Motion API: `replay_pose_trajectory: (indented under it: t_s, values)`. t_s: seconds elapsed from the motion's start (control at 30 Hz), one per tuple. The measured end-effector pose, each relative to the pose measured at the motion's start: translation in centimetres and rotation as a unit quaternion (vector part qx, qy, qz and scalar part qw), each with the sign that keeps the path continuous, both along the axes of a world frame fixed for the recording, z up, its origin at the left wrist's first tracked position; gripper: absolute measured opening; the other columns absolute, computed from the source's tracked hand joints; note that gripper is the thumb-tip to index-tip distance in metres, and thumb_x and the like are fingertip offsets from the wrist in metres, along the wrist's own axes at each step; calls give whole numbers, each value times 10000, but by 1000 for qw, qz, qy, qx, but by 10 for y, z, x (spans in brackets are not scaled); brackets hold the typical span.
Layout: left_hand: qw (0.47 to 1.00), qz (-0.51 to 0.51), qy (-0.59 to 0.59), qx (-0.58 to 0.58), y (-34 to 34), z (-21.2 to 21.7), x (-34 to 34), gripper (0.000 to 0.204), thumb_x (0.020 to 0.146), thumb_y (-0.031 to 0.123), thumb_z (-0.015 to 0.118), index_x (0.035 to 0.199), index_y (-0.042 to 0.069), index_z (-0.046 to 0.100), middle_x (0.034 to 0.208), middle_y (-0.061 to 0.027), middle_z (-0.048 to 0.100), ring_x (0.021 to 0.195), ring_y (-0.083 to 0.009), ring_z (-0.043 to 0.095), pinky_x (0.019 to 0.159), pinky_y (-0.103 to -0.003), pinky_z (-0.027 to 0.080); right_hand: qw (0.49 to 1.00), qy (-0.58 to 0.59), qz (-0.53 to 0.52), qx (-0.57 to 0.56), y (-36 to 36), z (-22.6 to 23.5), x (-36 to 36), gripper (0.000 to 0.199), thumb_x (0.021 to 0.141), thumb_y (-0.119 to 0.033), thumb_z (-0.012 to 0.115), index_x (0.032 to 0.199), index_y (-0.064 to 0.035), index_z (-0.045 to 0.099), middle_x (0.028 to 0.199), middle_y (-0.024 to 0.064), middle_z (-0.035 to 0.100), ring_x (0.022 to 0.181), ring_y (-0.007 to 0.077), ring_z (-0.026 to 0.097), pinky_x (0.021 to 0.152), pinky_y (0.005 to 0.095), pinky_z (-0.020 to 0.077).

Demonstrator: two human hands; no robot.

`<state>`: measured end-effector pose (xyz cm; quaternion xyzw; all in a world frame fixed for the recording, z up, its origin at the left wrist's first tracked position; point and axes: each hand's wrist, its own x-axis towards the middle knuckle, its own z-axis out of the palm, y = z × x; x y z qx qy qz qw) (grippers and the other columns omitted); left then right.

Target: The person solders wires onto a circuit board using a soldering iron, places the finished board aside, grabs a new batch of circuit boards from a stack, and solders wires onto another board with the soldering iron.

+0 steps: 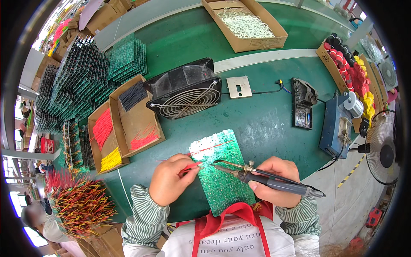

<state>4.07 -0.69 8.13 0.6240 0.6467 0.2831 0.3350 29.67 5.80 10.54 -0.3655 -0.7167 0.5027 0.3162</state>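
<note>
A green circuit board panel lies on the table in front of me, with a row of red wires across its far part. My left hand is closed in a pinch on several short red wires, at the panel's left edge. My right hand wraps round a grey soldering iron with a thin metal feed tube clamped along it. The iron's tip points left, over the middle of the panel, close to the wire ends. Whether the tip touches the board I cannot tell.
Left of the black fan, a cardboard box holds red, yellow and dark wires. Stacked circuit boards stand farther left, above a wired bundle. At right are a blue soldering station, a solder spool and an iron holder.
</note>
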Motion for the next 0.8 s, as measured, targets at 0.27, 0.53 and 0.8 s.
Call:
replay_pose_trajectory:
  t_s: [0.27, 0.53, 0.8]
  values:
    - [927, 199, 262, 182, -1, 29, -16, 87, 762, 80, 683, 826, 28, 655, 730, -119, 613, 641, -267, 605, 573, -346, 477, 999, -31, -22, 1, -4, 1, 16, 205, 694, -101, 727, 797, -31, 564, 663, 43, 638, 559, 110, 620, 520, 242, 472]
    - [993, 21, 86, 76, 8, 4, 29, 106, 746, 83, 708, 813, 22, 652, 725, -69, 598, 535, -165, 513, 499, -277, 419, 998, -37, -42, -18, -6, 2, 19, 193, 695, -112, 725, 790, -28, 580, 677, 51, 646, 583, 119, 632, 542, 245, 480]
    - [997, 6, 68, 42, 11, -3, 30, 121, 760, 104, 689, 831, 18, 644, 773, -72, 597, 579, -189, 542, 532, -298, 439, 999, -14, -30, -24, -2, -5, 14, 180, 717, -105, 713, 803, -30, 574, 666, 37, 638, 577, 105, 617, 541, 241, 476]
